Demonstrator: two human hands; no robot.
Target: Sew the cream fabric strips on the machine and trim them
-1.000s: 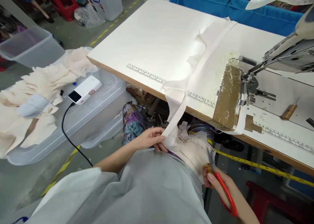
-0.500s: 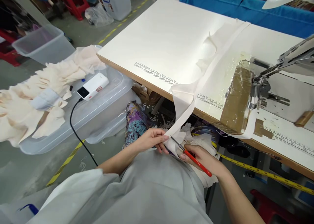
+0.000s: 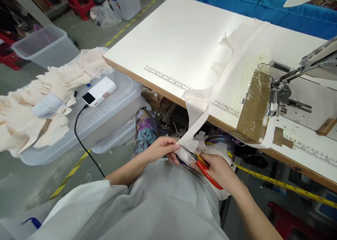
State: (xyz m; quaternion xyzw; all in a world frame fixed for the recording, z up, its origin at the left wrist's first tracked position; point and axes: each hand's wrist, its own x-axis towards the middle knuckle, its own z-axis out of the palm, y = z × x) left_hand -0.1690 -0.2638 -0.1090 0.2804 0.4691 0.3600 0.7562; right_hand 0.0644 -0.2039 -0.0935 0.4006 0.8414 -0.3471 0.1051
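Pale cream fabric (image 3: 198,108) runs down over the table's front edge toward my lap. My left hand (image 3: 168,149) pinches its lower end between thumb and fingers. Small red-handled scissors (image 3: 207,173) are gripped in my right hand (image 3: 219,171). Their dark blades point up and left, with the tips at the fabric close to my left fingertips. Whether the blades have cut in cannot be seen. More crumpled pale cloth lies behind my right hand, partly hidden by it.
A sewing machine (image 3: 285,92) occupies the right of the white table (image 3: 163,33). To the left, a lidded plastic box (image 3: 105,119) carries stacked cream pieces (image 3: 50,89) and a white power bank (image 3: 99,92) with a black cable. A yellow tape measure (image 3: 276,184) hangs below the table edge.
The scissors' handles have spread and swung slightly left and down in my right hand. My left hand stays nearly in place on the fabric.
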